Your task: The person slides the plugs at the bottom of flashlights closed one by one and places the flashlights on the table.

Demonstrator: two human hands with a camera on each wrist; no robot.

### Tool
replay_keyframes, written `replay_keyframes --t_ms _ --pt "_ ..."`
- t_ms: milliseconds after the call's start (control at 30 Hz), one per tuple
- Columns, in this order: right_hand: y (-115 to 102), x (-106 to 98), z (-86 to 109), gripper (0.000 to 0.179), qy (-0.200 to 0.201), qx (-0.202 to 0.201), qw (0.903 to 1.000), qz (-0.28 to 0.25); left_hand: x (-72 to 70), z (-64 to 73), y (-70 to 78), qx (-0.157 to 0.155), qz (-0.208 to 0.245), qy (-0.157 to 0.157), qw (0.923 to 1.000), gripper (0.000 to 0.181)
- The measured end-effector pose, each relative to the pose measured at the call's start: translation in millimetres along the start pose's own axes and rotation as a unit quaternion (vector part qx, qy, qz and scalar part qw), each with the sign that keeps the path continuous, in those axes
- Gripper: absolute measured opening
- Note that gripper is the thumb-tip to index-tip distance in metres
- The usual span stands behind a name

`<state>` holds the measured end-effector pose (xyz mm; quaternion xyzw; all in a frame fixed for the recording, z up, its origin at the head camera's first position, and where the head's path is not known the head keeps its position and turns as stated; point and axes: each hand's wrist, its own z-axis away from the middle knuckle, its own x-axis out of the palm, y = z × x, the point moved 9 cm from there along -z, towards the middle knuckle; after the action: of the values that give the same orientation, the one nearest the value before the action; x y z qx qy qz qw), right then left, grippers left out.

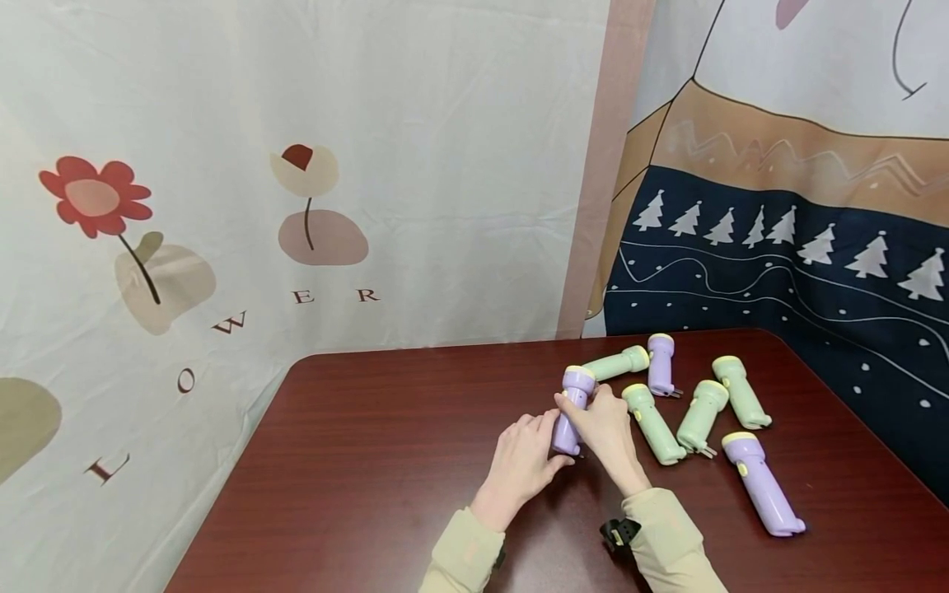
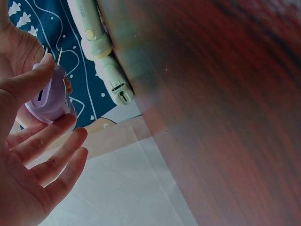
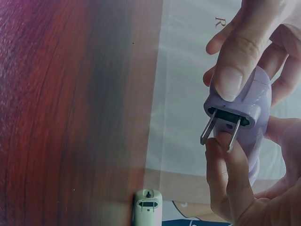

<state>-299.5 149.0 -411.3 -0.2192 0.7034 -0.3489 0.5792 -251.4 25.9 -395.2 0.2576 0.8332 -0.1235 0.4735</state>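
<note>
Between both hands is a purple flashlight with a pale yellow rim, its head tilted up and away over the table. My left hand pinches its tail end from the left, the thumb lying by the plug. The left wrist view shows the other left fingers spread along the purple body. From the right, my right hand grips the barrel with curled fingers. Two metal prongs stand out of the tail in the right wrist view, with right fingertips close beside them.
Right of the hands lie several more flashlights: green ones, another green one behind, and purple ones. All are on a dark red-brown table. Printed curtains hang behind it.
</note>
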Motion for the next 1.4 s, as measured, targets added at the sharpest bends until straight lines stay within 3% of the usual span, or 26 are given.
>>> replay_keyframes --t_ms 333,833,1400 --pt "-1 0 0.0 0.062 0.004 -0.003 1.0000 0.002 -0.9 0.7 -1.9 0.002 0.004 0.014 0.9999 0.057" --pt "-6 -2 1.3 0.059 0.013 -0.005 0.9999 0.007 -10.4 0.5 2.0 0.036 -0.015 0.065 0.9971 0.048" --pt "-7 -3 2.1 0.061 0.011 0.001 0.9999 0.008 -10.7 -0.3 3.4 0.040 -0.031 0.064 0.9967 0.049"
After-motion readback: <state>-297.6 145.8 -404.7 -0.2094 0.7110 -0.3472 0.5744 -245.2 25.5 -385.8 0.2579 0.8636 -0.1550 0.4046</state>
